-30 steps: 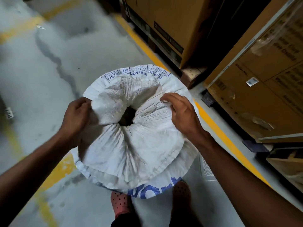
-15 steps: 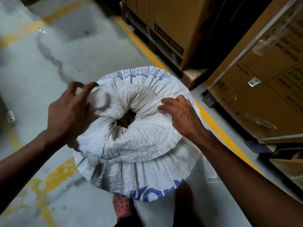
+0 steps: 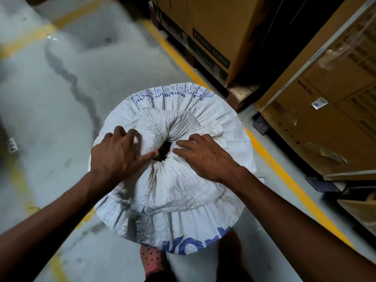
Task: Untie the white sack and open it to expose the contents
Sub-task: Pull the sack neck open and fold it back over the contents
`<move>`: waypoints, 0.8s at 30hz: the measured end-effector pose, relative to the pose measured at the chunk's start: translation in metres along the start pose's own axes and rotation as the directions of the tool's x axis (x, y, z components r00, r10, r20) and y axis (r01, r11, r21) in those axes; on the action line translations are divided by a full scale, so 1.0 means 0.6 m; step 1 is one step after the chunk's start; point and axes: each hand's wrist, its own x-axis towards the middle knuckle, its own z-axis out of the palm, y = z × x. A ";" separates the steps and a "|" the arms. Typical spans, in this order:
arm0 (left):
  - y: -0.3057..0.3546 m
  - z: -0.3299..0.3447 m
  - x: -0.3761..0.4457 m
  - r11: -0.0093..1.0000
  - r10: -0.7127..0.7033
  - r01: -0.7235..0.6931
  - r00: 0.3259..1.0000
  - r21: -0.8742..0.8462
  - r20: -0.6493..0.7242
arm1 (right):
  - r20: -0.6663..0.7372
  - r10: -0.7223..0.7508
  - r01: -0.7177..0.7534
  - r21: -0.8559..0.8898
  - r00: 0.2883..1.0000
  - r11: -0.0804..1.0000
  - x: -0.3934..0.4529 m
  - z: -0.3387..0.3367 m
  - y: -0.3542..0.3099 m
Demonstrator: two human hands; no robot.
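A yellow line [image 3: 24, 39] is crossing the grey floor [image 3: 50, 98] at far left, near a small tag [image 3: 12, 145] reading P27. The left forearm is reaching up from the lower left corner, and the left hand [image 3: 116, 157] is lying palm-down on the sack [image 3: 173, 184], fingers [image 3: 122, 132] spread wide and slightly blurred, thumb [image 3: 147, 156] stretching toward the dark hole [image 3: 163, 149] at the middle of the gathered mouth; it is gripping nothing. The sack is standing upright on the floor directly below the camera, its white cloth bunching in radial folds around that small opening, blue print showing along the far and near edges. What is lying inside the hole is too dark to tell. The right hand [image 3: 205, 157] is resting flat on the cloth just right of the hole, fingers loosely open and pointing left, holding nothing, its forearm running off to the lower right. A pink shoe [image 3: 151, 259] is showing beneath the sack's near edge. Cardboard boxes [image 3: 325, 108] are standing at right behind another yellow line [image 3: 284, 176].
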 end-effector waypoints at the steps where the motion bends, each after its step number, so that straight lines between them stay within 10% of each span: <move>1: 0.005 0.003 0.000 1.000 -0.014 0.014 1.000 0.002 -0.002 | 0.019 -0.006 0.006 -0.012 1.000 1.000 0.003 0.004 -0.001; 15: 0.007 -0.020 -0.005 0.953 0.133 -0.168 0.980 -0.252 -0.150 | 0.057 -0.162 0.165 -0.061 0.985 0.984 0.020 0.014 0.027; 24: -0.036 -0.065 0.012 0.900 0.426 -0.431 0.902 0.065 0.076 | 0.235 -0.239 0.268 -0.100 0.942 0.958 -0.013 -0.056 0.071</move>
